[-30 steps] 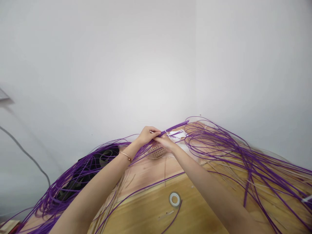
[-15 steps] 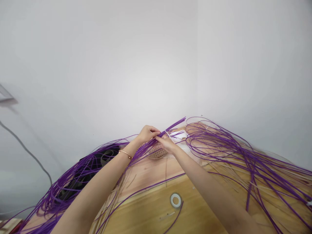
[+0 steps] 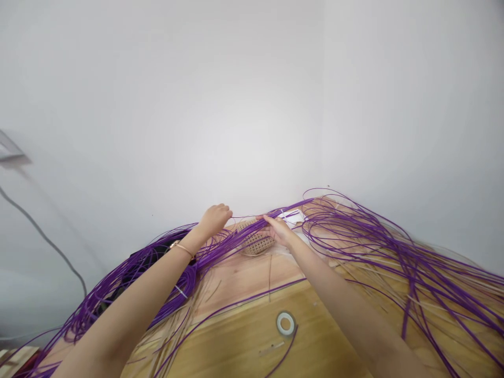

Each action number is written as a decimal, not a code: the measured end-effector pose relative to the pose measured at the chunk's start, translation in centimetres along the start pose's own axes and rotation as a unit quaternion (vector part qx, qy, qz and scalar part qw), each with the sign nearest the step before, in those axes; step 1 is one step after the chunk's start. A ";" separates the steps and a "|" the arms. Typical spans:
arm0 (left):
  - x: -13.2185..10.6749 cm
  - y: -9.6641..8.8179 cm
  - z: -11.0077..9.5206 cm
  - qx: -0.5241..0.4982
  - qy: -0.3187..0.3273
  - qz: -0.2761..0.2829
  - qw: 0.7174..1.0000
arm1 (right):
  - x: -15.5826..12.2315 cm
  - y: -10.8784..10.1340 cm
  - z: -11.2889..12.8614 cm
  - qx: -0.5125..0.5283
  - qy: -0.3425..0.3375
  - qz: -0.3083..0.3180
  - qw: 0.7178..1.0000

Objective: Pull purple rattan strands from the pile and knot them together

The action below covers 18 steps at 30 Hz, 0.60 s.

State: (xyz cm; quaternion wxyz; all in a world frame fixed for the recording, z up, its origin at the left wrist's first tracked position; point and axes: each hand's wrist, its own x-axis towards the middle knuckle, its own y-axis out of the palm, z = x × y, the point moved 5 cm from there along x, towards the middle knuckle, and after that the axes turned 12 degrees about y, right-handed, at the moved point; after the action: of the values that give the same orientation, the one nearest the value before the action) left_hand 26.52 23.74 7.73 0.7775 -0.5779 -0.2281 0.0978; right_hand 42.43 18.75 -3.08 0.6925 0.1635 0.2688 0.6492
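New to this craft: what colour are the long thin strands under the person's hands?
The long thin strands are purple, shown best in the head view.

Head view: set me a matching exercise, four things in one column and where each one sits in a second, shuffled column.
Things:
1. tape roll
2. woven piece
3. bracelet
4. purple strands

Places:
A. on the wrist of the left hand
B. right by the right hand, on its near side
C. looping over both sides of the table
D. alone on the near, bare wood

Pairs: 1-D, 2-B, 3-A, 4-C
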 end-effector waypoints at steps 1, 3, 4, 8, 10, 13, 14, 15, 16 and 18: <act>-1.0 -0.3 1.0 0.014 -0.023 -0.001 1.000 | 0.3 -0.3 0.0 0.003 0.004 -0.011 1.000; -3.3 -1.5 3.3 0.039 -0.081 -0.010 0.996 | 1.3 -1.0 0.2 0.006 0.015 -0.038 0.999; -4.5 -2.3 4.6 0.050 -0.116 -0.017 0.992 | 2.0 -1.2 0.4 0.007 0.021 -0.053 0.998; -8.4 -7.7 9.6 0.057 -0.261 -0.072 0.961 | 5.7 -1.7 1.6 -0.001 0.047 -0.126 0.991; -9.6 -11.3 11.0 -0.022 -0.318 -0.171 0.932 | 7.4 -1.4 1.7 -0.022 0.076 -0.158 0.984; -10.0 -16.4 10.8 -0.112 -0.315 -0.275 0.901 | 8.7 -0.7 1.2 -0.075 0.134 -0.195 0.969; -10.0 -17.8 10.3 -0.144 -0.298 -0.314 0.890 | 8.8 -0.4 1.1 -0.094 0.147 -0.204 0.963; -10.0 -19.2 9.7 -0.160 -0.286 -0.347 0.879 | 8.8 -0.1 1.1 -0.113 0.156 -0.209 0.959; -10.0 -20.2 9.0 -0.172 -0.271 -0.369 0.872 | 8.8 0.2 1.1 -0.131 0.162 -0.212 0.955; -10.2 -21.2 8.0 -0.188 -0.258 -0.377 0.870 | 9.0 1.0 1.4 -0.162 0.167 -0.208 0.950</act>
State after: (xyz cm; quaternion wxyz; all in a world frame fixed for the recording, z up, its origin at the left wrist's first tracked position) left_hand 11.50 19.72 27.06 0.5455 -0.5374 -0.6350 -0.1016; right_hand 42.51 27.86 -2.79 0.7749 -0.1215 0.2994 0.5432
